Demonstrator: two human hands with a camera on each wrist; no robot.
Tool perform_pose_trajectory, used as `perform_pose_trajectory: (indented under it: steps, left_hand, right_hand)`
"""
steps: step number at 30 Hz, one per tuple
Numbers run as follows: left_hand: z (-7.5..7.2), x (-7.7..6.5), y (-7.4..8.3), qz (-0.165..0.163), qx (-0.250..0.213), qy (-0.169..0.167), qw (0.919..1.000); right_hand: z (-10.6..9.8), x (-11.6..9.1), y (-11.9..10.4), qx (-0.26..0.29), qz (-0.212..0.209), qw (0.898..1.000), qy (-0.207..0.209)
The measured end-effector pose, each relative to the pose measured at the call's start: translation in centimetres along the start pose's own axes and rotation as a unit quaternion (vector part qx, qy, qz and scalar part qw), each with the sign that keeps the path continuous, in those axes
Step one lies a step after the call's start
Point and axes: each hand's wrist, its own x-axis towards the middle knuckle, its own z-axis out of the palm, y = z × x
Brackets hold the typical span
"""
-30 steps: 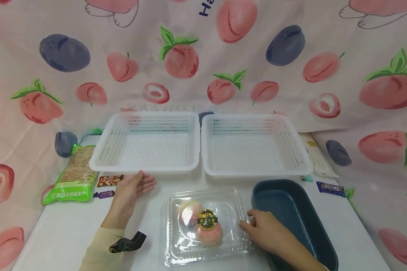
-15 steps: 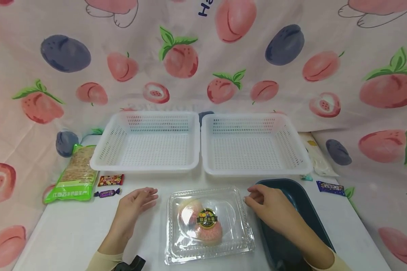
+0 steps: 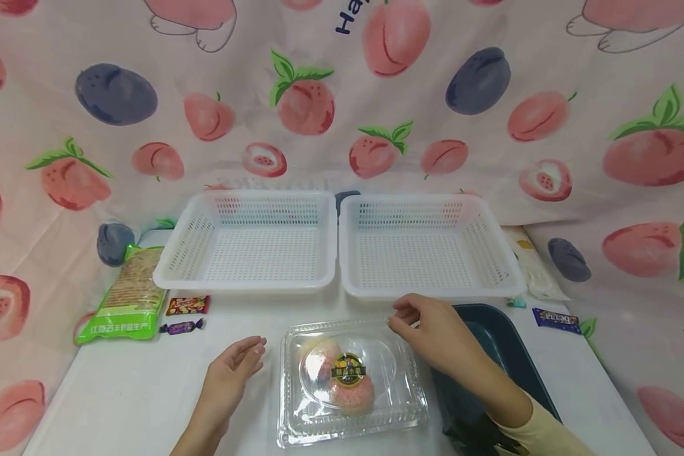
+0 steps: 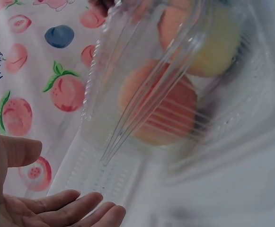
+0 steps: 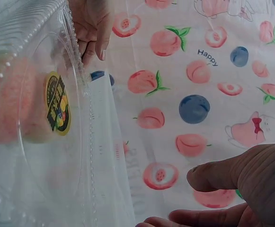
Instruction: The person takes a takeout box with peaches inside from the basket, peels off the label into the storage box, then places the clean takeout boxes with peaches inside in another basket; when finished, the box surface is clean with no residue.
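A clear plastic clamshell box (image 3: 376, 415) with a black and gold label (image 3: 348, 370) lies closed on the white table. Through its lid show two peach-like fruits (image 3: 353, 396), pink and pale yellow. To the left of the box my left hand (image 3: 228, 380) hovers with relaxed fingers, holding nothing. My right hand (image 3: 439, 332) is over the box's far right corner, fingers loosely bent, nothing between them. In the left wrist view the fruit (image 4: 161, 106) shows through the box's side, beyond my fingers. The right wrist view has the label (image 5: 57, 103) near its left side.
Two white perforated baskets (image 3: 245, 284) (image 3: 433, 290) stand side by side at the back. A dark blue tray (image 3: 507, 342) lies at right, partly under my right arm. Green snack bag (image 3: 120, 316), red wrapper (image 3: 188, 305) and purple candy (image 3: 182, 327) lie left; a blue wrapper (image 3: 556, 320) lies right.
My right hand has left the box's right edge and moved up and inward to its far corner. My left hand has drawn back toward me. The box stays in place.
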Motion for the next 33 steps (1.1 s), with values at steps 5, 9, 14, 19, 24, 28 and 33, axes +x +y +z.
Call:
perform_pose_trajectory:
  steps: [5, 9, 14, 19, 24, 28, 33]
  left_hand:
    - [0.6, -0.5, -0.3, -0.008, 0.001, 0.001, 1.0000]
    - [1.1, -0.7, -0.8, -0.013, -0.001, -0.004, 0.9999]
    - [1.6, -0.9, -1.4, -0.018, -0.004, -0.016, 0.9997]
    - [2.0, -1.2, -1.7, -0.029, -0.010, -0.023, 0.9993]
    - [2.3, -1.4, -1.9, -0.040, -0.022, -0.029, 0.9985]
    - [2.4, -1.5, -2.0, -0.047, -0.025, -0.036, 0.9980]
    - [2.6, -1.7, -2.0, -0.049, -0.044, -0.050, 0.9966]
  right_hand:
    - [0.8, 0.8, -0.9, 0.005, -0.016, 1.000, 0.004]
    - [1.5, 1.3, -1.4, 0.007, -0.019, 1.000, 0.000]
    - [2.3, 1.8, -2.1, 0.004, -0.023, 1.000, -0.014]
    - [3.2, 2.1, -2.7, -0.009, -0.035, 0.999, -0.032]
    - [4.1, 2.6, -3.1, -0.028, -0.043, 0.998, -0.048]
    - [4.6, 2.8, -3.3, -0.039, -0.052, 0.996, -0.056]
    - [5.3, 3.0, -3.3, -0.060, -0.064, 0.994, -0.067]
